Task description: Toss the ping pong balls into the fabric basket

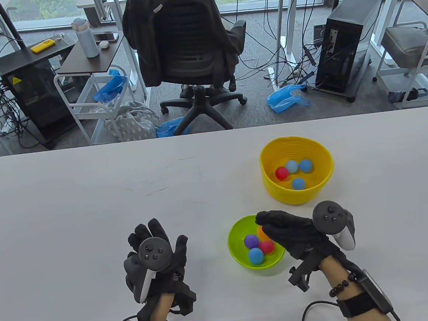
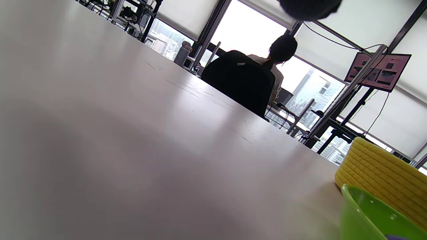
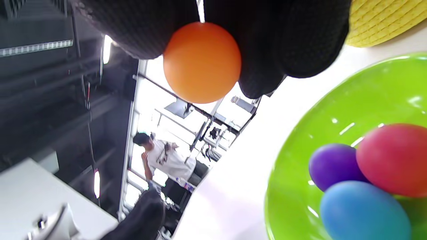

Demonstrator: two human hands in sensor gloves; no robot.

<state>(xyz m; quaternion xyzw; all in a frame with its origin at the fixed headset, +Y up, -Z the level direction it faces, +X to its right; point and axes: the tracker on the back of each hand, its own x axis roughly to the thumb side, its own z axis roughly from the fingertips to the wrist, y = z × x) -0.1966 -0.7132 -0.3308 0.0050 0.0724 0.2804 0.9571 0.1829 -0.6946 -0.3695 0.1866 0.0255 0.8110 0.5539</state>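
Right hand (image 1: 293,232) pinches the orange ball (image 3: 202,62) (above the green bowl (image 1: 238,256)); left hand (image 1: 156,254) rests flat, fingers spread.

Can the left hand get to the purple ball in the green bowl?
Probably yes: the left hand lies open beside the green bowl, and the purple ball sits uncovered on its side, though the right hand hovers over the bowl.

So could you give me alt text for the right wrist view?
Gloved fingers pinch an orange ball above a green bowl holding purple, red and blue balls. A yellow basket peeks in at the top corner.
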